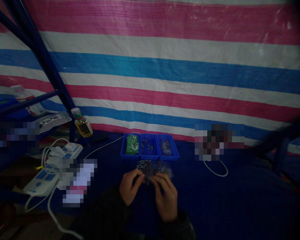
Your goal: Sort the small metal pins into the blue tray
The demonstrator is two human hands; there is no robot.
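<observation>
blue plastic makes up the three trays standing side by side in a row on the dark blue tabletop [230, 203], past the two hands. the left tray [130, 156] holds a green packet [132, 145], the middle tray [149, 157] a few thin metal pins [150, 147] lying loose, and the right tray [170, 157] some clear packets [165, 148] whose contents are too dim to make out. just on the near side of the trays lies a heap of pins [142, 163], with crumpled clear plastic [168, 170] beside it to the right. the left hand [131, 185] and the right hand [167, 197] meet at the near edge of this heap, each with thumb and fingertips closed narrowly on a small clear bag [148, 181] stretched between them; whether any pins are inside it i cannot tell. both wrists come out of dark sleeves [107, 206]. well off to the left, a white power strip [37, 183] carries several plugs [56, 153] and cables, and farther back a bottle [83, 127] of yellow liquid leans beside a dark blue metal post [43, 63]. behind everything hangs a sheet [165, 63] striped pink, white and blue.
</observation>
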